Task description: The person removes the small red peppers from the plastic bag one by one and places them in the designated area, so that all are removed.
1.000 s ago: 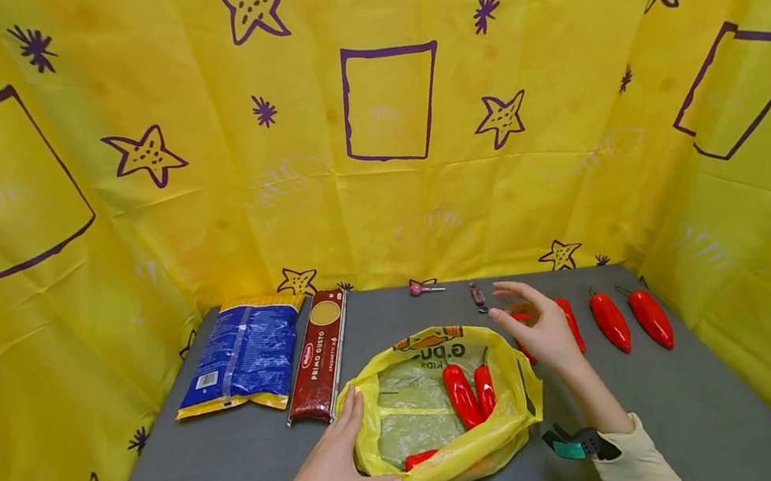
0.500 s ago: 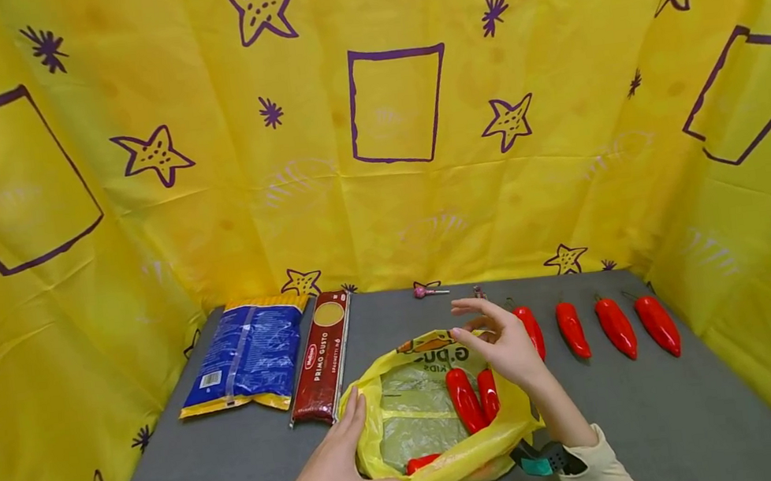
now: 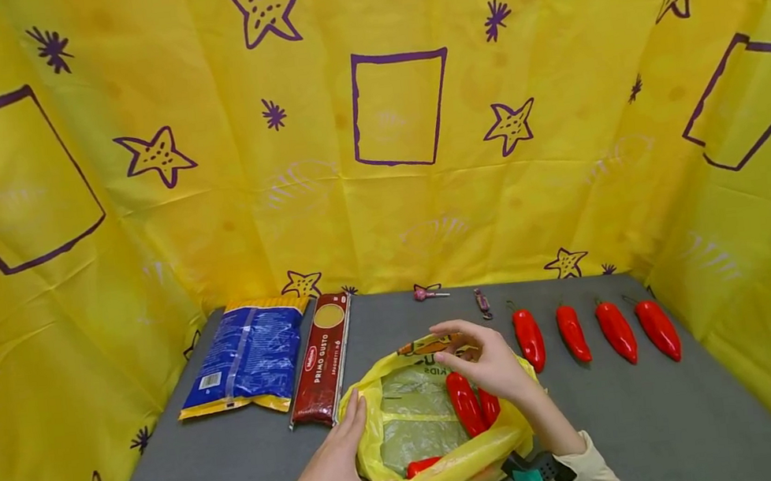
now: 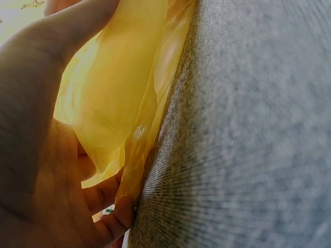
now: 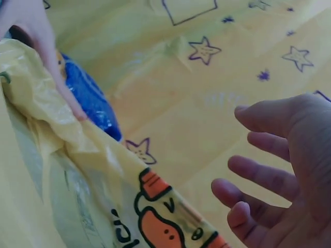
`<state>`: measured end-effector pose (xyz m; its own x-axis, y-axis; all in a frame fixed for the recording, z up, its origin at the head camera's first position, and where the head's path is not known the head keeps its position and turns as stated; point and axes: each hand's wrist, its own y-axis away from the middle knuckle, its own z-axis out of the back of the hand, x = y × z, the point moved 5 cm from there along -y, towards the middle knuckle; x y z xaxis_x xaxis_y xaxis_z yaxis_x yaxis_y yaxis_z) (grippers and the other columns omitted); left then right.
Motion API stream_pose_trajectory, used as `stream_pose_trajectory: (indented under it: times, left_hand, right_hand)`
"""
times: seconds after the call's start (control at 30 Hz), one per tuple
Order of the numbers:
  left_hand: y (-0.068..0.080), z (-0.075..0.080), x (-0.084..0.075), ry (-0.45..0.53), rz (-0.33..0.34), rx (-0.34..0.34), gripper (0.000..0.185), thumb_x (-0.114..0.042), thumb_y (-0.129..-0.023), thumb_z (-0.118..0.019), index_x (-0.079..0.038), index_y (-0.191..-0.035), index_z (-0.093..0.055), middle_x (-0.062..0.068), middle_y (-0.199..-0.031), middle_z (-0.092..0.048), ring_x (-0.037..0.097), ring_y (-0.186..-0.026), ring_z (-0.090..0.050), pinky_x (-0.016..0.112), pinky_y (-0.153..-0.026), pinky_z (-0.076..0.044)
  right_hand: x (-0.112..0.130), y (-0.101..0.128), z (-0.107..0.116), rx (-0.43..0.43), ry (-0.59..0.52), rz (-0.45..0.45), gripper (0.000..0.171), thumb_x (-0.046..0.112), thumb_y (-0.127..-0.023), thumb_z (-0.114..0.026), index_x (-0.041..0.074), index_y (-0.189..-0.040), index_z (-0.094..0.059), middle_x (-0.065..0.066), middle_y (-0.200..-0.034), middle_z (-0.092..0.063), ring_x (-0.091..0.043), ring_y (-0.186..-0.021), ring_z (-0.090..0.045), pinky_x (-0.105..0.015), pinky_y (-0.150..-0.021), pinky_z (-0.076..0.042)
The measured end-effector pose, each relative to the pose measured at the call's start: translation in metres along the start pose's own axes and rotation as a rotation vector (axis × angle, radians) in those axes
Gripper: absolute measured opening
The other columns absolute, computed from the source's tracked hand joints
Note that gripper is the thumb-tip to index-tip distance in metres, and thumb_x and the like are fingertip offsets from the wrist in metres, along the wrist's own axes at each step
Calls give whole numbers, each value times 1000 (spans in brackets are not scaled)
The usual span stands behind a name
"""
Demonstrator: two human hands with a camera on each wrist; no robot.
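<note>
One grey table [image 3: 662, 415], yellow star-printed backdrop [image 3: 563, 172]

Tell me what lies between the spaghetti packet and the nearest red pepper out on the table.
In the head view, the yellow bag with peppers inside and the right hand above it lie between the spaghetti packet and that pepper.

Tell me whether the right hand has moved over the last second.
Yes. The right hand has shifted left, away from the row of red peppers on the table, and now hovers open over the yellow bag's mouth.
</note>
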<state>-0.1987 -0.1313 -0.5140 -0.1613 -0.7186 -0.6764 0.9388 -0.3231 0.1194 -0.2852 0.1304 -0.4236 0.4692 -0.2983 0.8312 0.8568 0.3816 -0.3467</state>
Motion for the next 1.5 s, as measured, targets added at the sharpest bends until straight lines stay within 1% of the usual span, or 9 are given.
stream_pose_trajectory:
  times: [0.1,0.2,0.37,0.5,0.73,0.87,1.07,1.37,1.5]
  left_hand:
    - [0,0,1,0,-8,-1,141,-80,-70,-82,-9,-171,-14,14,-178,-8,48,-157,-27,75,-115,-35]
    - [0,1,1,-4,-20,-9,142,-82,-70,-81,-10,-171,-13,13,-179,-7,49,-156,-27,75,-114,-35]
    - [0,2,2,-12,-30,-16,142,-83,-70,-80,-10,-171,-13,11,-179,-6,49,-156,-28,76,-113,-36]
    - [0,0,2,-6,-29,-8,142,-82,-70,-82,-9,-171,-13,12,-178,-7,49,-156,-27,76,-113,-35]
    - [0,1,1,2,-19,3,141,-79,-70,-83,-9,-171,-14,14,-178,-8,49,-157,-27,76,-113,-34]
    - [1,1,0,8,-17,14,140,-78,-71,-84,-8,-171,-13,15,-178,-8,48,-157,-27,76,-114,-34]
    - [1,1,0,-2,-42,6,142,-82,-71,-80,-7,-171,-14,16,-178,-8,47,-157,-28,75,-114,-36]
    - [1,1,-1,7,-31,3,141,-80,-70,-83,-6,-170,-17,14,-178,-9,48,-156,-28,75,-112,-37]
    - [0,1,0,16,-13,12,140,-79,-70,-83,-7,-170,-18,13,-179,-8,49,-156,-28,75,-113,-37]
  right_hand:
    - [5,-5,-4,69,18,30,36,16,-97,-80,9,-131,-73,-20,-123,-73,-19,-90,-68,-32,-68,-57]
    - [15,-14,-5,150,60,74,33,17,-97,-80,12,-129,-74,-13,-123,-75,-19,-90,-70,-29,-68,-57]
    - [24,-33,-9,302,105,133,30,21,-98,-79,13,-127,-75,-6,-122,-76,-19,-95,-73,-31,-75,-61]
    - [21,-46,-18,398,137,144,28,20,-98,-78,13,-125,-76,-11,-120,-77,-17,-93,-73,-35,-82,-63]
    - [2,-61,-45,560,158,140,28,21,-98,-79,6,-122,-77,-11,-117,-78,-14,-89,-73,-30,-81,-62]
    - [-7,-63,-60,645,115,137,29,22,-98,-79,6,-122,-77,-11,-119,-78,-10,-91,-74,-27,-83,-62]
    - [-14,-62,-75,733,19,116,28,14,-97,-79,1,-121,-75,-18,-119,-76,-13,-89,-75,-26,-78,-61]
    - [-29,-50,-94,844,42,157,22,13,-95,-81,2,-114,-78,-13,-111,-78,-6,-87,-71,-26,-79,-62]
    - [-33,-42,-98,874,27,151,20,14,-96,-81,5,-114,-78,-9,-111,-78,-3,-88,-70,-24,-79,-62]
